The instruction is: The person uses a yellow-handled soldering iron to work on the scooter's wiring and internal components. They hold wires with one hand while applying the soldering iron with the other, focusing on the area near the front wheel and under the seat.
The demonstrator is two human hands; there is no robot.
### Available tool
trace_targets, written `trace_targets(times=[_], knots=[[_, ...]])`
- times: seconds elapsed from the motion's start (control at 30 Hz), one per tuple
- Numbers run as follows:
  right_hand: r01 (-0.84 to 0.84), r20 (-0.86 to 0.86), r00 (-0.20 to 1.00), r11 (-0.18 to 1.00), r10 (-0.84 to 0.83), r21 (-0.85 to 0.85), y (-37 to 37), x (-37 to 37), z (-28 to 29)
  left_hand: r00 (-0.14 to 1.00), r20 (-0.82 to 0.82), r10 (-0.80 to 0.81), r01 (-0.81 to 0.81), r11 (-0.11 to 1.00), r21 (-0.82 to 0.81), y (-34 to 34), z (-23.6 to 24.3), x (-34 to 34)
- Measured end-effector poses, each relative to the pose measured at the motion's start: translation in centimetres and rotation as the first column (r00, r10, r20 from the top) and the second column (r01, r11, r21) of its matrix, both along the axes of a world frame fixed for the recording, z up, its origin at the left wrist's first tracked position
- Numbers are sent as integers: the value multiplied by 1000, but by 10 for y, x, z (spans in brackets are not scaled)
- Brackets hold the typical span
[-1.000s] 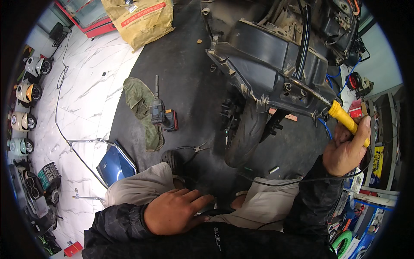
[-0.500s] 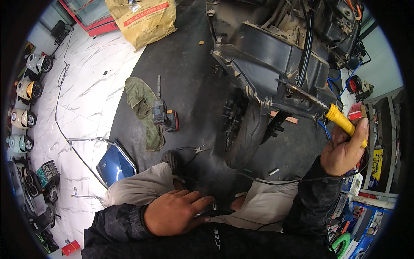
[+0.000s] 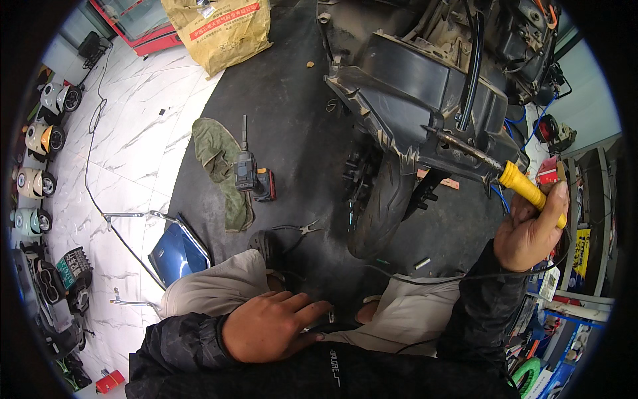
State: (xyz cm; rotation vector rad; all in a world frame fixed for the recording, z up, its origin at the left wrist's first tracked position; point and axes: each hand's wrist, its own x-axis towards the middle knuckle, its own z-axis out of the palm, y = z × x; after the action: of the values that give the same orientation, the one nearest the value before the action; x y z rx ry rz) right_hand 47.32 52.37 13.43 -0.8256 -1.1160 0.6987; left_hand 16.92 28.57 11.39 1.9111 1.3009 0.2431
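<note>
My right hand [image 3: 531, 229] is wrapped round the yellow handle of a soldering iron [image 3: 523, 183]. A cord trails from the handle across my right sleeve. The iron's long metal barrel points left over the rear edge of a scooter's black plastic body [image 3: 425, 86]; whether its tip touches the plastic I cannot tell. Below that body stands a tyre [image 3: 379, 213]. Over my lap hovers my left hand [image 3: 272, 326], palm down, fingers loosely bent with thumb and forefinger apart. A small silvery bit shows by its fingertips, too small to name.
A cordless drill [image 3: 246, 171] lies on a green cloth [image 3: 216, 156], with pliers [image 3: 299, 229] nearer me. At the left lies a blue panel with a metal bar [image 3: 176, 253]. A yellow sack [image 3: 222, 40] stands at the back; cluttered shelves [image 3: 588, 219] line the right.
The soldering iron's barrel has shifted slightly left along the plastic edge, while its handle and my right hand stay nearly in place. My left hand has not visibly moved.
</note>
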Motion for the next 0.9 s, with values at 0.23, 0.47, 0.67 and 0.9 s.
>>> trace_targets(times=[0.23,0.47,0.67,0.9], knots=[[26,-13,1000,1000,-26,6,-5,-2,3,1000,3,2,-2,1000,18,0,0,1],[223,77,970,972,-229,79,-20,-3,5,1000,4,3,-3,1000,5,0,0,0],[154,70,983,965,-172,211,-33,0,14,1000,10,10,-10,1000,26,0,2,0],[194,348,898,953,-268,235,-33,-14,37,998,57,-13,11,999,35,1,0,1]])
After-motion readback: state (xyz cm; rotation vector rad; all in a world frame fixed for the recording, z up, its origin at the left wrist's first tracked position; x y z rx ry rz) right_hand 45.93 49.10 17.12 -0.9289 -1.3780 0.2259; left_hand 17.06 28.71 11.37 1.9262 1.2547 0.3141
